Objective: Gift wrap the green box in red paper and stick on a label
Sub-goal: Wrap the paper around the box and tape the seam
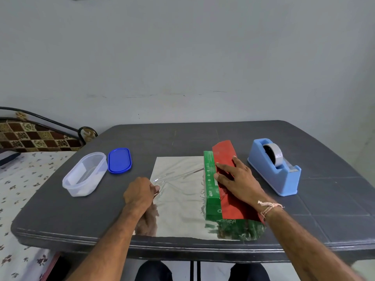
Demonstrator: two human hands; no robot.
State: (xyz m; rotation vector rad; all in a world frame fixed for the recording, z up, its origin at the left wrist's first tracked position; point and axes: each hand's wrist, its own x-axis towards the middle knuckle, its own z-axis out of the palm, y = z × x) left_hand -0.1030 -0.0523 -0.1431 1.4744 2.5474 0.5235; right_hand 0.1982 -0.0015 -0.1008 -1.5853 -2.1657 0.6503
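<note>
On the right part of the paper lies your box [211, 179], a long, narrow green carton with small white print along its side. Its long axis runs straight away from you, one end towards the near table edge and the other towards the wall. The paper [180, 199] is a thin, crinkled sheet, shiny silver face up and mirroring the box at its near edge. Its red face shows where a flap is folded over the box top from the right. Your right hand [237, 179] lies flat on that red flap, fingers straight and spread, pressing it against the box. Your left hand [140, 191] has its fingers curled at the sheet's left edge, pinching the paper. All of this sits on a dark grey, matt table [203, 136]. Just right of the box stands a blue plastic wedge-shaped dispenser [272, 173] holding a roll of tape [274, 154]. Well to the left are a clear oval tub [85, 175] and, beside it, its flat blue lid [119, 160].
</note>
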